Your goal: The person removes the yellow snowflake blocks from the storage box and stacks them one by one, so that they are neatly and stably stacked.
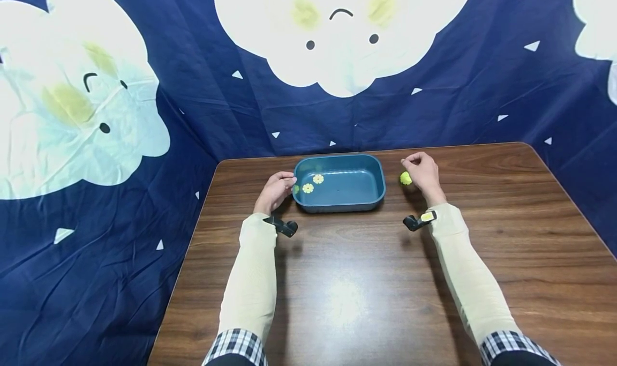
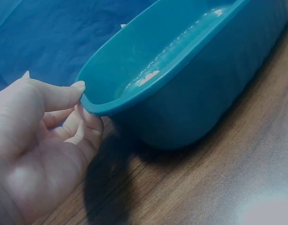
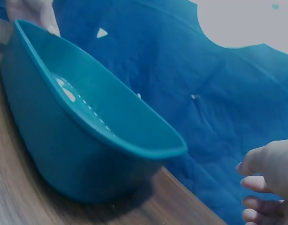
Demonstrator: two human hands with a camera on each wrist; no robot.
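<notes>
A dark teal plastic basin (image 1: 337,206) with rounded corners stands toward the back of the table. My left hand (image 1: 277,191) pinches the rim at its left end, thumb on top and fingers below, as the left wrist view shows. Two pale yellow flower-shaped pieces (image 1: 318,179) lie on the basin floor near that end. To the right of the basin is a small bright yellow-green piece (image 1: 406,178). Just beyond and above it hovers my right hand (image 1: 424,171), fingers loosely bent. In the right wrist view nothing shows between those fingers.
Beneath everything is a wooden table (image 1: 337,280) with a glare spot in front. A dark blue cloth (image 1: 202,87) with white clouds and triangles hangs behind its back edge and along the sides. Each wrist wears a small black camera (image 1: 287,228).
</notes>
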